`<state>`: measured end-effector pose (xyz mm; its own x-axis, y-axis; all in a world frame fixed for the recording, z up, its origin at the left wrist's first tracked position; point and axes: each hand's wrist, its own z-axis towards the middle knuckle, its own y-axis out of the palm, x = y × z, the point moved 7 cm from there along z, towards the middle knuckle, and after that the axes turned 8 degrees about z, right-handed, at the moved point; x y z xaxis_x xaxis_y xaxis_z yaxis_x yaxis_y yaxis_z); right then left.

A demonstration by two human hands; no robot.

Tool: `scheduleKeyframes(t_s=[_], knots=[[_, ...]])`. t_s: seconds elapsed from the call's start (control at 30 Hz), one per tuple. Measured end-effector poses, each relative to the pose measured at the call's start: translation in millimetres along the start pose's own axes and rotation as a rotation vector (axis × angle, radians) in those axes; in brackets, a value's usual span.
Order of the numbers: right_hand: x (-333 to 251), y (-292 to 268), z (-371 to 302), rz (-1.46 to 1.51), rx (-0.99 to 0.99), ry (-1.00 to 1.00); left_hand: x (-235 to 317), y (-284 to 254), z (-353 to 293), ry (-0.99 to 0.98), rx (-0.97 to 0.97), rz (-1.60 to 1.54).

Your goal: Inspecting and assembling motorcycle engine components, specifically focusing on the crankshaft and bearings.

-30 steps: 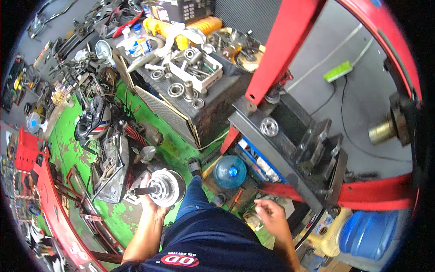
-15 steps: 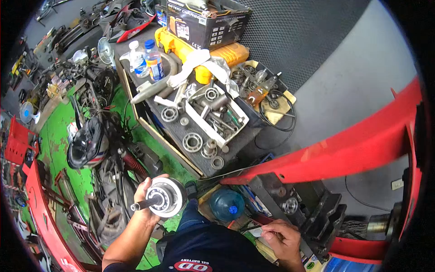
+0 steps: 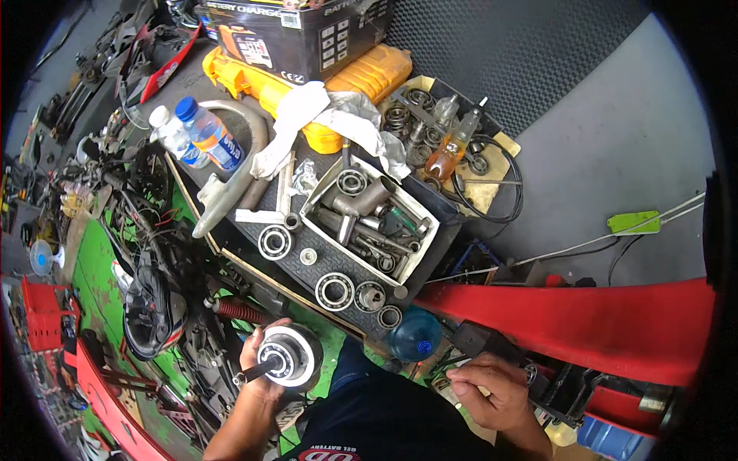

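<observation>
My left hand is closed around a crankshaft, a round shiny metal body with a ball bearing on its dark shaft. The shaft end points toward the lower left. On the right, my right hand is held with curled fingers, thumb and fingertips close together; whatever may be between them is hidden. It is beside a dark metal block of the red frame. Loose bearings, among them a large one, lie along the near edge of the workbench.
A white tray of sockets and tools sits on the bench, beside a box with an oil bottle. Two drink bottles, a yellow case and white cloth stand behind. A red beam crosses the right; a blue water jug is below.
My view has turned so the bench appears larger and nearer. My left hand keeps hold of the crankshaft. The fingers of my right hand stay curled.
</observation>
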<state>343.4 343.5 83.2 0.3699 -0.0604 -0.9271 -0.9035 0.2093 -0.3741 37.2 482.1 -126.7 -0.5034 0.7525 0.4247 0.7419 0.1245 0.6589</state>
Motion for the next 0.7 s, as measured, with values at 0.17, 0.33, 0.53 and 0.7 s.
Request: scheduleKeyframes(t_s=[0.17,0.33,0.53,0.7], knots=[[4,-3,21,-0.114,0.039,-0.011,-4,-9,15,-0.042,0.061,0.035],[14,-1,40,-0.091,0.078,0.019,-6,-19,30,-0.094,0.062,0.073],[29,28,62,0.03,0.035,0.076,-1,-23,44,-0.116,0.088,0.116],[37,34,72,0.043,0.07,0.055,8,-26,50,-0.126,0.093,0.132]])
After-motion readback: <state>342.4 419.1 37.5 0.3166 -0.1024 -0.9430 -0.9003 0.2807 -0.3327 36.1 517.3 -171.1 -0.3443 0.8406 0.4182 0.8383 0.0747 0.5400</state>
